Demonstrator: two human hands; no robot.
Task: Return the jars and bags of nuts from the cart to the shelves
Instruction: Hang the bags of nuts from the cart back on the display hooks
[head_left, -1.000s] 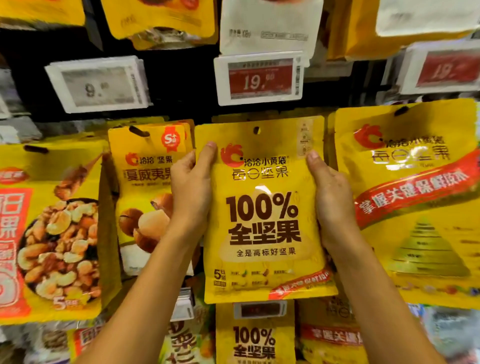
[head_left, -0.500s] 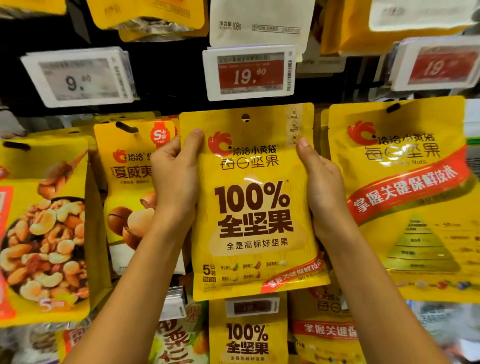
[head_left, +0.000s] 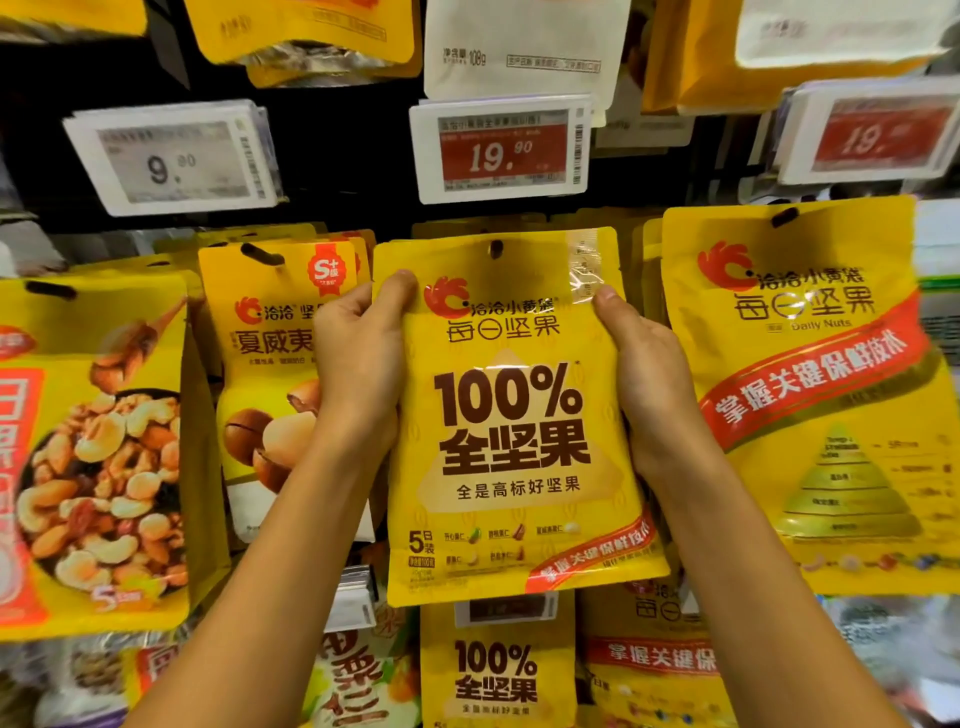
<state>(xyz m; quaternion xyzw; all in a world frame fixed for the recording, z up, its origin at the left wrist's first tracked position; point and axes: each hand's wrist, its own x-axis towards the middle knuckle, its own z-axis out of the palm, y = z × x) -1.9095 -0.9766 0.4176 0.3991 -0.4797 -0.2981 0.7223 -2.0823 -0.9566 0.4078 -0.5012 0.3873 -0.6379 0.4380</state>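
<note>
Left hand (head_left: 358, 358) and right hand (head_left: 644, 374) grip the nut bag (head_left: 511, 415) by its sides; its hole (head_left: 496, 249) at twelve o'clock likely needs hooking next

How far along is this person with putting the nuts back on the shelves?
Done: unclear; bags hang all round, like the macadamia bag, but none shows as just returned. In hand: the left hand and right hand pinch the upper edges of a yellow bag, its hole up under the red price tag; whether it sits on a peg, I cannot tell. Left: letting go. The cart is out of view.
</note>
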